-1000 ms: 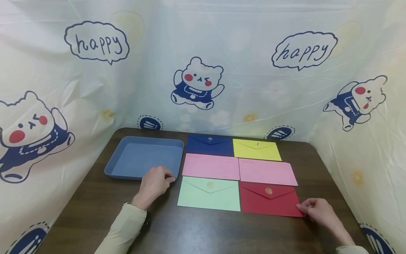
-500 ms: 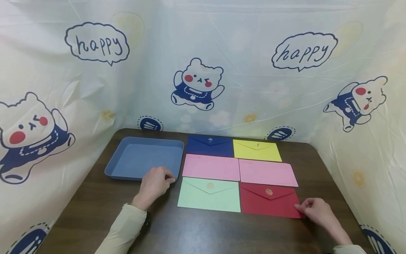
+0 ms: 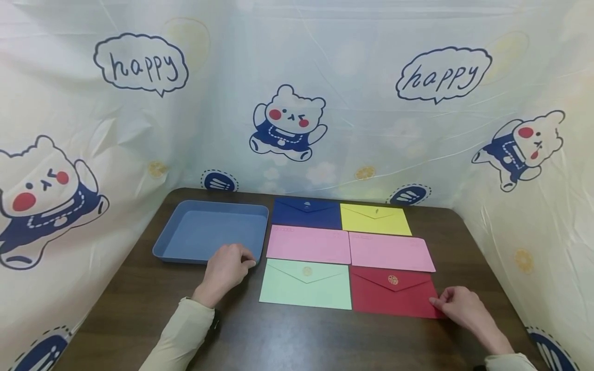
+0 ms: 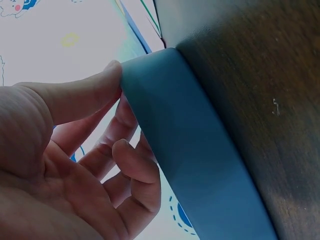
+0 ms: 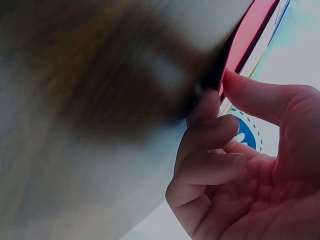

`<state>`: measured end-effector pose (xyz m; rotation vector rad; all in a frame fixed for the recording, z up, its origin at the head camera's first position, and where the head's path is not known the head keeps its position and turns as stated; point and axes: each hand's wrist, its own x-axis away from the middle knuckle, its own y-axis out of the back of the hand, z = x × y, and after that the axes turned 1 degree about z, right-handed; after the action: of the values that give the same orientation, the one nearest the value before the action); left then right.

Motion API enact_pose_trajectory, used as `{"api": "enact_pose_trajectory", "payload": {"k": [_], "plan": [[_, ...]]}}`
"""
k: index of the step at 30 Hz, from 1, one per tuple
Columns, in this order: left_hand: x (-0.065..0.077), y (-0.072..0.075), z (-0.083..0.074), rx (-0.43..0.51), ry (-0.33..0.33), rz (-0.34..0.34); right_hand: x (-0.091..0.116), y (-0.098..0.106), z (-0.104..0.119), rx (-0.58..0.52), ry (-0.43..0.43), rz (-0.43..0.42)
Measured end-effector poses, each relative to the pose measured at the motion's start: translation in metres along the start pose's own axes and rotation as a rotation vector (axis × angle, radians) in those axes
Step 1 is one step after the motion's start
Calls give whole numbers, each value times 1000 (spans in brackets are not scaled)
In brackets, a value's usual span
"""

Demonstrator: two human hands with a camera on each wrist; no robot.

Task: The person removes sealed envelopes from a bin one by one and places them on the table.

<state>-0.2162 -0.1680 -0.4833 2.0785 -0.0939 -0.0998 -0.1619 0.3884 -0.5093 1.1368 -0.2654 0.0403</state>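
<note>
A shallow blue tray (image 3: 209,226) lies at the left of the table. My left hand (image 3: 228,268) pinches its near right corner; in the left wrist view the thumb presses on the rim, with other fingers curled behind the wall. At the right, a red envelope (image 3: 394,298) with a gold emblem lies flat. My right hand (image 3: 466,309) pinches its lower right corner, and the right wrist view has the thumb on top and a fingertip at the underside. Left of it is a mint green envelope (image 3: 303,292), flap side up.
Behind these lie a left pink envelope (image 3: 308,245) and a right pink envelope (image 3: 391,251). Farther back are a dark blue envelope (image 3: 306,215) and a yellow envelope (image 3: 373,220). A printed curtain (image 3: 362,129) surrounds the dark wooden table (image 3: 297,340).
The right hand has shifted slightly left, farther onto the red envelope's corner. The left hand and the tray have stayed in place.
</note>
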Motion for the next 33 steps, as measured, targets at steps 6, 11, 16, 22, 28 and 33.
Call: {"api": "enact_pose_trajectory", "payload": {"k": [6,11,16,22,28,33], "plan": [[0,0,1,1,3,0,-2,-1,-3,-16,15,21],[0,1,1,-1,8,5,5,-1,6,-33,65,-47],[-1,0,1,-5,11,13,24,-7,34,74,186,-91],[-2,0,0,4,5,12,39,-25,59,188,253,-73],[-1,0,0,2,9,12,39,-32,60,196,232,-37],[-1,0,0,3,10,10,38,-33,58,196,222,-25]]}}
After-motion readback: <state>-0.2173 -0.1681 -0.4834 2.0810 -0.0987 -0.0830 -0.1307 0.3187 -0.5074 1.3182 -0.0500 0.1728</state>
